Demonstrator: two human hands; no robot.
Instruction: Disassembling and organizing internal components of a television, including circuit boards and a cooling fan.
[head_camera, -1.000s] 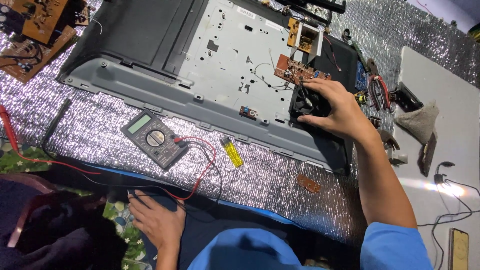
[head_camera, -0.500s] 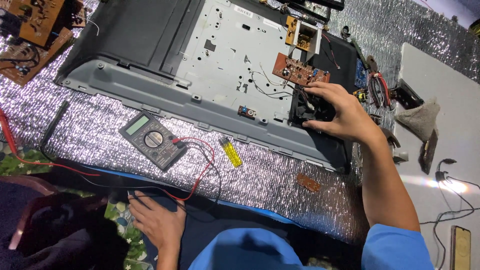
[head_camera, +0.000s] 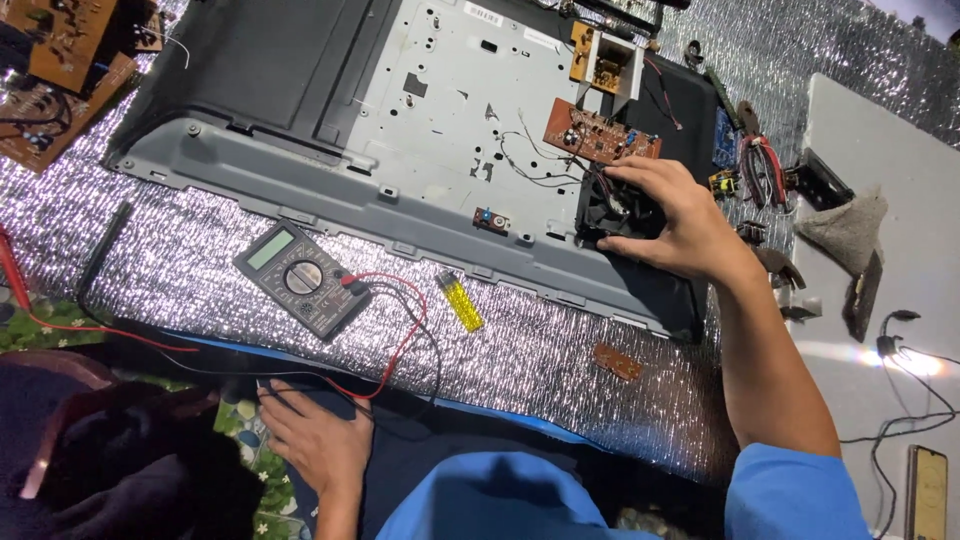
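Note:
An opened flat-screen chassis (head_camera: 300, 180) lies face down on a silver foil mat, its grey metal backplate (head_camera: 455, 110) bare. My right hand (head_camera: 675, 220) grips a small black fan-like part (head_camera: 605, 212) at the chassis's lower right, just below a brown circuit board (head_camera: 598, 135). My left hand (head_camera: 315, 440) rests low by my lap, fingers spread over the red and black probe leads (head_camera: 395, 340). A grey multimeter (head_camera: 300, 278) lies on the mat between the hands.
A yellow lighter (head_camera: 462, 303) and a small brown board piece (head_camera: 617, 362) lie on the foil. More circuit boards (head_camera: 60, 60) sit top left. Tools and cables (head_camera: 760, 165) crowd the right, beside a white panel (head_camera: 890, 250) and a phone (head_camera: 925, 492).
My right hand has shifted slightly on the black part, turning over it. The view has drifted a little. My left hand stays put.

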